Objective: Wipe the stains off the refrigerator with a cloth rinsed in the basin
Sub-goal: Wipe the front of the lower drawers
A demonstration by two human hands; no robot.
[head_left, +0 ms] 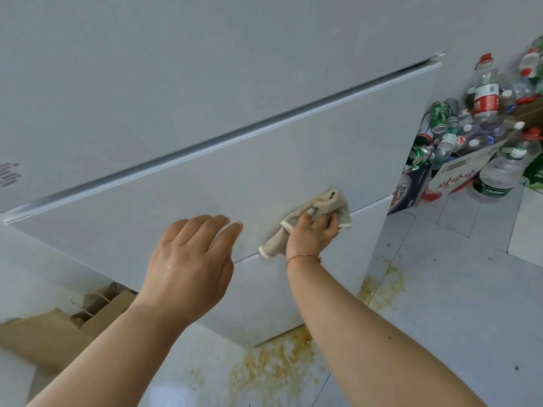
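The white refrigerator (205,118) fills most of the head view, with a gap between its upper and lower doors. My right hand (313,233) grips a crumpled beige cloth (329,204) and presses it against the lower door near the door's bottom edge. My left hand (191,259) lies flat on the same door to the left of the cloth, fingers together, wet, holding nothing. No basin is in view.
Yellowish stains (273,365) spread over the pale tiled floor at the refrigerator's foot. Cardboard boxes (458,174) heaped with empty plastic bottles and cans (484,98) stand at the right. Brown paper bags (88,312) lie at the lower left.
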